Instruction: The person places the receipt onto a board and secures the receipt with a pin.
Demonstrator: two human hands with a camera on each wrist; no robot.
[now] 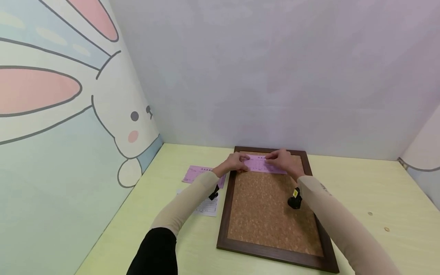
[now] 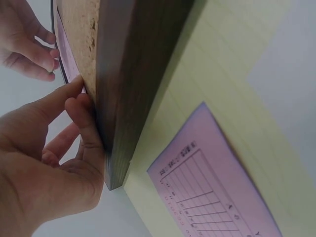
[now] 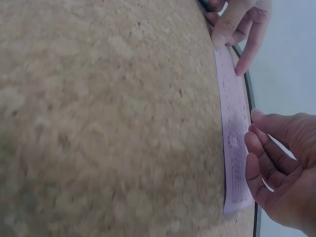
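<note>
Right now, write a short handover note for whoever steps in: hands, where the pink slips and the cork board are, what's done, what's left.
Left hand: fingers rest on the left end of the pink slip.
Right hand: fingers rest on its right end.
The slip lies flat along the top edge of the cork board, which lies flat on the yellow table.
Done: slip placed on the board. No pin visible in it.
Left: a second pink slip and a white sheet lie left of the board.
</note>
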